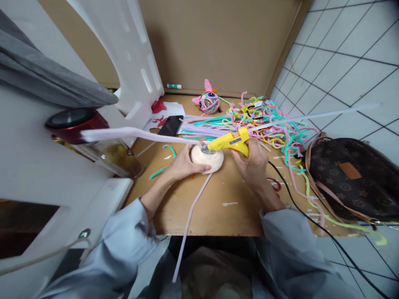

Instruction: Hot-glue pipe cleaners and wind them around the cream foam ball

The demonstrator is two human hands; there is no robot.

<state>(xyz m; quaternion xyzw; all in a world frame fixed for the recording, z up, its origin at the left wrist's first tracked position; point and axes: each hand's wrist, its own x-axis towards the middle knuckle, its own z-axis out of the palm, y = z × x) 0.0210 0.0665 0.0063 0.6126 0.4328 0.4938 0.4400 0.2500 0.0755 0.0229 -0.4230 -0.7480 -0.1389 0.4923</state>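
My left hand is closed around a round cream-coloured ball. A pale lilac pipe cleaner stretches from the top of the ball out to the left, and another lilac pipe cleaner hangs down from below it past the table edge. In my right hand is a yellow hot glue gun, gripped by its handle. Its nozzle points left, at or just over the ball's top; contact cannot be made out. A long clear glue stick sticks out of its back end.
Many coloured pipe cleaners lie heaped behind my right hand. A decorated ball with pink ears stands at the back. A brown handbag sits right, near the black cord; a glass bottle and dark phone are left.
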